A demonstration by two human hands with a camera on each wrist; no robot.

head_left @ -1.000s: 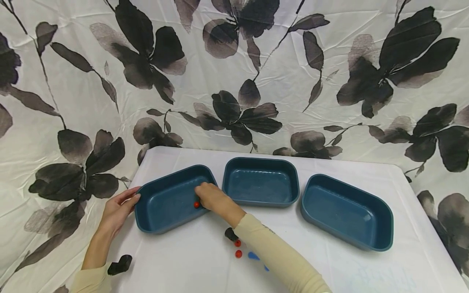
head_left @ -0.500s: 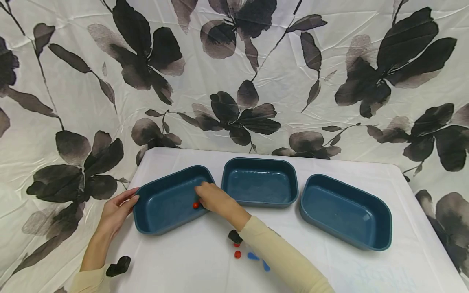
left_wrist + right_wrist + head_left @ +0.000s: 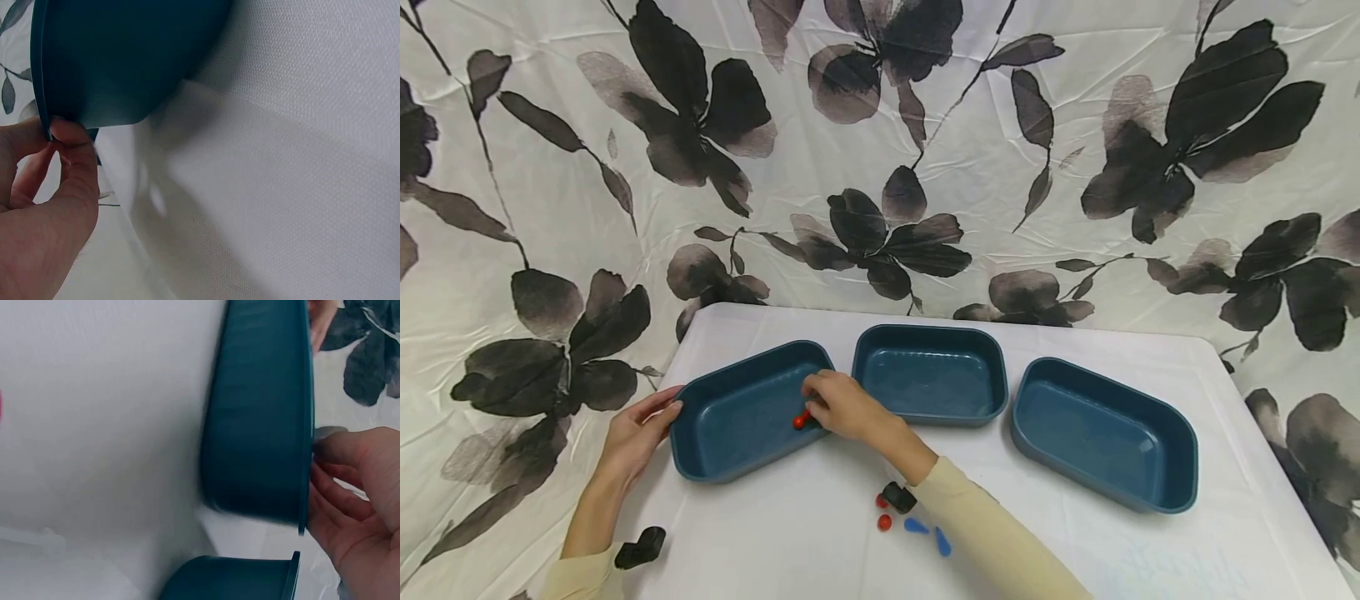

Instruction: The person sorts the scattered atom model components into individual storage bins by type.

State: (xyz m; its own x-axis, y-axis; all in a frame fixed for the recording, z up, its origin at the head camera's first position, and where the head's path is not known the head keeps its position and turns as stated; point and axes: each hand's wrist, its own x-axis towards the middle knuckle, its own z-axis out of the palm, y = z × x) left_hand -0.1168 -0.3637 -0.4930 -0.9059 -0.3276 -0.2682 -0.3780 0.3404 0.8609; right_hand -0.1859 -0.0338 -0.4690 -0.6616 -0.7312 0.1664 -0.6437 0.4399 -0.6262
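Note:
My left hand (image 3: 638, 433) pinches the left end rim of a dark teal plastic bin (image 3: 730, 433); the left wrist view shows thumb and fingers gripping that rim (image 3: 41, 75). Over the same bin's right end is my right hand (image 3: 850, 408), reaching inside past the near rim. Its thumb and forefinger stand apart in the head view, with no object visible between them. Two small red beads (image 3: 798, 422) lie on the bin floor beside the thumb. In the right wrist view the bin wall (image 3: 259, 425) hides the right fingertips (image 3: 320, 449) in part.
Two more teal bins, a middle one (image 3: 928, 417) and a right one (image 3: 1105, 492), stand on the white table (image 3: 760, 533). In front lie red beads (image 3: 884, 522) and blue drop-shaped pieces (image 3: 943, 542). Black wrist devices (image 3: 898, 497) show at both wrists. A floral cloth (image 3: 865, 125) hangs behind.
My right hand has shifted slightly right and its thumb has parted from the fingers. A second red bead shows in the bin. The left hand keeps its grip on the rim.

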